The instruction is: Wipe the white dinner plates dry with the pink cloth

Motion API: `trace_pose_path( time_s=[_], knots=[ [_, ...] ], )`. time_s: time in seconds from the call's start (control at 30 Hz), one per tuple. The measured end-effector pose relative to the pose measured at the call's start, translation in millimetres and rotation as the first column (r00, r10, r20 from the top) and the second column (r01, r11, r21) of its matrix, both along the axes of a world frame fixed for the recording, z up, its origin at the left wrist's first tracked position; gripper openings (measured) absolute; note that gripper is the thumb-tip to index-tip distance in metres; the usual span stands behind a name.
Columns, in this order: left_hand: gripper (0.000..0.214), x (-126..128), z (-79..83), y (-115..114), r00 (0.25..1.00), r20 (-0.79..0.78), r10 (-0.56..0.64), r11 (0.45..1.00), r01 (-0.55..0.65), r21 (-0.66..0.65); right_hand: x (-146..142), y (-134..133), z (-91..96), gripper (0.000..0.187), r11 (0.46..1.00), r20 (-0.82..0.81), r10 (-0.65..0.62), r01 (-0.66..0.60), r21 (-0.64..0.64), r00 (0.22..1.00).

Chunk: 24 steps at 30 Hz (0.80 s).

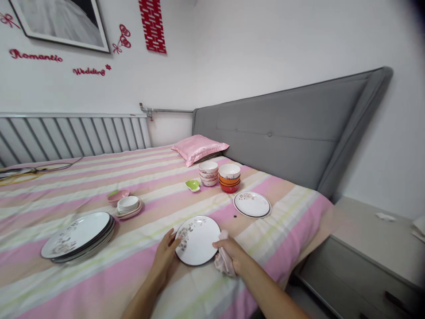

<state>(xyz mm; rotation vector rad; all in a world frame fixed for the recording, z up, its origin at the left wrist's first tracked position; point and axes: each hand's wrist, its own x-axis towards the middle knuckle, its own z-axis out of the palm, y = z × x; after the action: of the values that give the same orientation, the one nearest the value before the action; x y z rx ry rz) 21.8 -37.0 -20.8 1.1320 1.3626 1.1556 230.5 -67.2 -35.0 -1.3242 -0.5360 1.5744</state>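
Note:
A white plate with a dark rim and a floral print (198,240) lies on the striped bedspread right in front of me. My left hand (166,257) grips its left edge, thumb on the rim. My right hand (229,253) touches the plate's right edge while clutching a pale pink cloth (223,264) that bunches under the palm. A second, similar plate (252,204) lies flat a little further off to the right.
A stack of large plates (79,235) sits at the left. Small saucers and a pink dish (128,204) lie behind it. Stacked bowls (229,177), a green dish (193,184) and a pink pillow (199,148) are near the grey headboard (282,128). A nightstand (361,252) stands at the right.

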Motion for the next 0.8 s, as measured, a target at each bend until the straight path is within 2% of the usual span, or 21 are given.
trace_pose_path(
  time_s=[0.07, 0.13, 0.23, 0.3, 0.37, 0.43, 0.53, 0.7, 0.8],
  knots=[
    [0.061, 2.9, 2.3, -5.9, 0.984, 0.160, 0.074, 0.994, -0.060, -0.091, -1.5, -4.5, 1.0, 0.019, 1.000, -0.045, -0.022, 0.021, -0.013, 0.999],
    [0.056, 6.4, 4.9, -12.0, 0.954, 0.291, 0.078, 0.987, -0.033, -0.158, -3.5, -7.8, 2.0, 0.018, 0.999, -0.088, -0.032, 0.030, -0.023, 0.996],
    [0.042, 12.4, 9.6, -20.8, 0.883, 0.465, -0.069, 0.966, 0.175, -0.190, -8.4, -10.2, 5.2, 0.019, 0.999, -0.142, -0.021, 0.025, 0.026, 0.990],
    [0.044, 16.8, 13.1, -26.9, 0.800, 0.584, -0.137, 0.935, 0.299, -0.192, -13.5, -10.9, 8.4, 0.024, 0.995, -0.155, -0.014, 0.029, 0.093, 0.988],
    [0.051, 20.9, 15.5, -32.6, 0.741, 0.655, -0.151, 0.911, 0.361, -0.199, -19.3, -11.3, 11.4, 0.029, 0.988, -0.142, -0.013, 0.035, 0.153, 0.990],
    [0.057, 24.1, 15.7, -36.7, 0.731, 0.669, -0.130, 0.914, 0.350, -0.205, -24.4, -11.4, 12.9, 0.032, 0.981, -0.108, -0.014, 0.034, 0.190, 0.994],
    [0.060, 26.5, 12.6, -38.2, 0.757, 0.646, -0.096, 0.936, 0.289, -0.199, -27.4, -10.2, 11.4, 0.039, 0.972, -0.042, -0.042, 0.051, 0.229, 0.998],
    [0.054, 30.6, 7.7, -35.6, 0.887, 0.459, -0.047, 0.950, 0.182, -0.254, -20.8, -6.4, 4.0, 0.053, 0.939, 0.116, -0.235, 0.194, 0.285, 0.965],
    [0.050, 34.8, 8.3, -37.0, 0.937, 0.345, -0.059, 0.948, 0.161, -0.276, -18.0, -5.8, 2.3, 0.052, 0.897, 0.273, -0.333, 0.214, 0.386, 0.903]
  ],
)
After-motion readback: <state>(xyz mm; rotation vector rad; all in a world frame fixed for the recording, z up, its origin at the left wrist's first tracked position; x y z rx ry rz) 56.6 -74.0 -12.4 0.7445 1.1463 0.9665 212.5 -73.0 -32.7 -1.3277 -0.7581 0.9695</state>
